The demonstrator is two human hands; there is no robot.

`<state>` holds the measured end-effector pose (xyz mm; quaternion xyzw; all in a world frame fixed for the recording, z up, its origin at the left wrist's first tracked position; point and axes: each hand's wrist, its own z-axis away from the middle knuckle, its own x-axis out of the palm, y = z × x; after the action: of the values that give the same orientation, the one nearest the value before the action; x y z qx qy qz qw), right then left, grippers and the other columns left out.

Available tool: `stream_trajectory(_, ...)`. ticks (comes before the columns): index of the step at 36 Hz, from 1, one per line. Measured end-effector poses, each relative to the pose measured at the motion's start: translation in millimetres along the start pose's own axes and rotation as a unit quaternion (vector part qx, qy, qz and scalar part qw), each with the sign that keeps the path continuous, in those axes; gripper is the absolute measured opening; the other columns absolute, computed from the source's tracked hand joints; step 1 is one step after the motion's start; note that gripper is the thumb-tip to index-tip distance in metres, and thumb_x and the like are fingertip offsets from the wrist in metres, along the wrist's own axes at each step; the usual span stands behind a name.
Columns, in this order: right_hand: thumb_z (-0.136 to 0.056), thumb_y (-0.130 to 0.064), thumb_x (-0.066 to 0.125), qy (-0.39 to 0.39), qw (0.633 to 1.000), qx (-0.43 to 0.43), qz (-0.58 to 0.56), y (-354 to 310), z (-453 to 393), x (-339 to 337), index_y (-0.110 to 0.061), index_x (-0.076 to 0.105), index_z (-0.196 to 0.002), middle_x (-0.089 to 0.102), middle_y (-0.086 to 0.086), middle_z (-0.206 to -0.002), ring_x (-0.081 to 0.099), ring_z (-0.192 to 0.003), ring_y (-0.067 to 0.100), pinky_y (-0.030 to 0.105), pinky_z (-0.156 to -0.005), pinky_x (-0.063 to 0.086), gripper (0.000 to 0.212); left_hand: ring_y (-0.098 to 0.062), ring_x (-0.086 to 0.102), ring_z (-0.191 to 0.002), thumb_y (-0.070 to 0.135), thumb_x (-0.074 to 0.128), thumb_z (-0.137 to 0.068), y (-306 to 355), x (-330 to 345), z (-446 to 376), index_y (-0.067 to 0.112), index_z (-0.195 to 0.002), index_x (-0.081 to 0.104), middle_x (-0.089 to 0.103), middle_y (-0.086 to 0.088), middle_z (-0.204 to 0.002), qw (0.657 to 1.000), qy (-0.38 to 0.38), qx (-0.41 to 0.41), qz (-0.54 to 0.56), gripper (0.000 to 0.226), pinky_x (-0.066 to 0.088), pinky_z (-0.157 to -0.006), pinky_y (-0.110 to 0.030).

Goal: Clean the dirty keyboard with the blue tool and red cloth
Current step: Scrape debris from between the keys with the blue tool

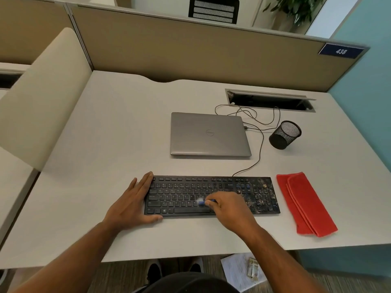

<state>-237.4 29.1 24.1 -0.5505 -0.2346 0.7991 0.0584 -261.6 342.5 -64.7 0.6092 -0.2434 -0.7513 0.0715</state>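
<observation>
A black keyboard point(182, 195) lies near the desk's front edge, its right part speckled with pale crumbs and dust. My left hand point(133, 203) lies flat against the keyboard's left end, fingers straight, thumb along the front edge. My right hand point(229, 207) grips a small blue tool point(206, 202) whose blurred pale tip is on the keys near the lower middle rows. A folded red cloth point(305, 205) rests on the desk just right of the keyboard, untouched.
A shut grey laptop point(209, 134) sits behind the keyboard, with cables point(257, 132) running to a desk cable slot point(270, 101). A black mesh cup point(284, 135) lies tipped at the right. A beige partition point(190, 51) bounds the back; papers point(243, 271) lie on the floor.
</observation>
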Motion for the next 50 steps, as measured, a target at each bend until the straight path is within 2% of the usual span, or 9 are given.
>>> stream_trajectory(7, -0.102, -0.040, 0.053, 0.022, 1.000, 0.007, -0.001, 1.6, -2.9, 3.4, -0.032, 0.070, -0.122, 0.073, -0.010, -0.106, 0.065, -0.085, 0.009, 0.030, -0.078, 0.054, 0.027, 0.007, -0.021, -0.151, 0.095, 0.055, -0.071, -4.2, 2.7, -1.0, 0.020, -0.163, -0.015, -0.013, 0.009, -0.171, 1.000, 0.004, 0.001, -0.003, 0.137, -0.014, -0.125, -0.024)
stream_trajectory(11, -0.102, -0.041, 0.051, -0.011, 1.000, 0.003, 0.006, -2.5, -2.9, -2.1, -0.030, 0.074, -0.110, 0.068, -0.013, -0.088, 0.054, -0.067, 0.001, 0.023, -0.067, 0.041, 0.027, 0.019, -0.034, -0.138, 0.088, 0.064, -0.072, -1.9, 2.3, -1.0, 0.018, -0.163, -0.011, -0.011, 0.008, -0.170, 1.000, 0.012, 0.008, 0.003, 0.137, -0.020, -0.118, -0.015)
stream_trajectory(14, -0.102, -0.041, 0.052, 0.024, 0.999, 0.004, -0.022, -4.7, -4.7, -2.9, -0.031, 0.073, -0.114, 0.072, -0.012, -0.098, 0.060, -0.078, 0.003, 0.024, -0.073, 0.049, 0.026, 0.020, -0.036, -0.136, 0.088, 0.064, -0.071, -1.0, 2.2, -0.6, 0.019, -0.163, -0.010, -0.010, 0.008, -0.170, 1.000, 0.012, 0.007, 0.003, 0.137, -0.021, -0.117, -0.013)
stream_trajectory(21, -0.102, -0.041, 0.052, -0.003, 1.000, 0.000, -0.022, -10.6, -4.5, 2.3, -0.031, 0.074, -0.113, 0.070, -0.011, -0.090, 0.058, -0.067, 0.005, 0.024, -0.065, 0.047, 0.027, -0.004, -0.020, -0.149, 0.093, 0.058, -0.070, -3.0, 3.8, -0.3, 0.026, -0.160, -0.021, -0.018, 0.013, -0.169, 1.000, -0.002, -0.014, 0.004, 0.137, -0.022, -0.118, -0.014)
stream_trajectory(27, -0.103, -0.038, 0.053, 0.022, 0.999, 0.000, -0.035, -15.2, -8.6, 4.3, -0.031, 0.067, -0.128, 0.070, -0.010, -0.117, 0.060, -0.092, 0.005, 0.023, -0.083, 0.049, 0.030, -0.001, -0.024, -0.146, 0.091, 0.060, -0.071, -2.6, 3.6, -0.4, 0.028, -0.159, -0.023, -0.021, 0.015, -0.167, 1.000, -0.005, -0.016, 0.004, 0.136, -0.024, -0.115, -0.013)
stream_trajectory(37, -0.102, -0.042, 0.052, 0.021, 0.999, -0.008, -0.049, -24.6, -7.8, 2.9, -0.031, 0.073, -0.117, 0.073, -0.009, -0.101, 0.062, -0.083, 0.006, 0.025, -0.078, 0.050, 0.028, -0.016, -0.014, -0.157, 0.100, 0.054, -0.066, -6.5, 7.3, -2.2, 0.032, -0.159, -0.025, -0.019, 0.015, -0.169, 0.999, -0.013, -0.036, 0.017, 0.140, -0.008, -0.127, -0.031)
stream_trajectory(43, -0.103, -0.040, 0.051, 0.005, 0.999, -0.013, -0.036, -29.3, -9.4, 15.7, -0.033, 0.066, -0.130, 0.071, -0.009, -0.118, 0.064, -0.101, 0.011, 0.027, -0.088, 0.050, 0.031, -0.003, -0.021, -0.150, 0.095, 0.058, -0.069, -4.2, 5.1, -2.0, 0.029, -0.159, -0.024, -0.022, 0.016, -0.167, 1.000, 0.001, -0.019, 0.012, 0.138, -0.021, -0.119, -0.017)
stream_trajectory(47, -0.103, -0.044, 0.048, -0.011, 0.999, -0.022, -0.023, -32.2, -8.5, 16.0, -0.029, 0.072, -0.118, 0.073, -0.007, -0.108, 0.065, -0.091, 0.012, 0.034, -0.085, 0.054, 0.032, -0.009, -0.019, -0.152, 0.096, 0.057, -0.067, -5.1, 5.9, -1.8, 0.031, -0.159, -0.024, -0.022, 0.018, -0.167, 0.999, -0.005, -0.030, 0.021, 0.139, -0.016, -0.122, -0.021)
stream_trajectory(50, -0.103, -0.042, 0.051, 0.022, 0.999, -0.017, -0.046, -33.2, -11.4, 12.3, -0.030, 0.069, -0.125, 0.073, -0.007, -0.113, 0.065, -0.097, 0.011, 0.025, -0.086, 0.050, 0.031, -0.011, -0.015, -0.156, 0.099, 0.054, -0.067, -7.2, 7.6, -2.5, 0.029, -0.160, -0.023, -0.020, 0.015, -0.169, 1.000, -0.005, -0.026, 0.012, 0.139, -0.012, -0.125, -0.026)
